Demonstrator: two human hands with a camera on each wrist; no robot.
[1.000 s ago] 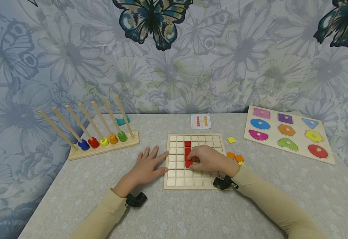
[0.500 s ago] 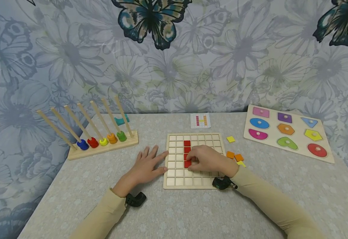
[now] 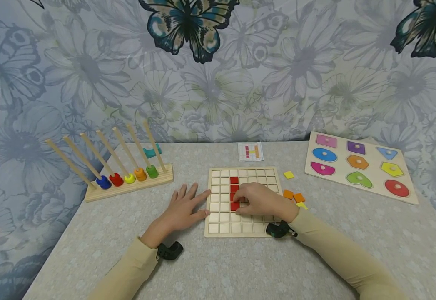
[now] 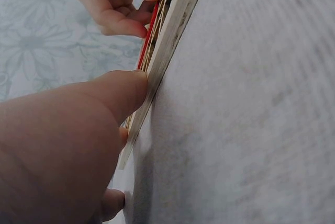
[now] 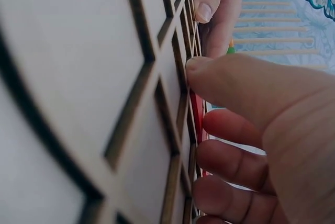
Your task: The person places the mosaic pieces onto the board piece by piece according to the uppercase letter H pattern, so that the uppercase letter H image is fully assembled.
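A square wooden grid board [image 3: 218, 228] lies flat on the table, with a column of square red tiles [image 3: 234, 180] set in its cells. My right hand [image 3: 260, 202] reaches over the board from the right, thumb and forefinger pinching the lowest red tile [image 3: 234, 206] of that column. In the right wrist view the thumb touches the grid, and the forefinger meets a red tile [image 5: 197, 116]. At the board's left edge, my left hand [image 3: 182, 212] lies with spread fingers, forefinger and thumb touching the rim. The right hand covers part of the grid behind it.
Orange tiles [image 3: 299, 198] and yellow tiles [image 3: 288, 175] lie right of the board. Behind it is a small pattern card [image 3: 250, 151]. A wooden peg stand [image 3: 128, 183] with coloured rings stands at left, and a shape puzzle board [image 3: 360, 168] lies at right.
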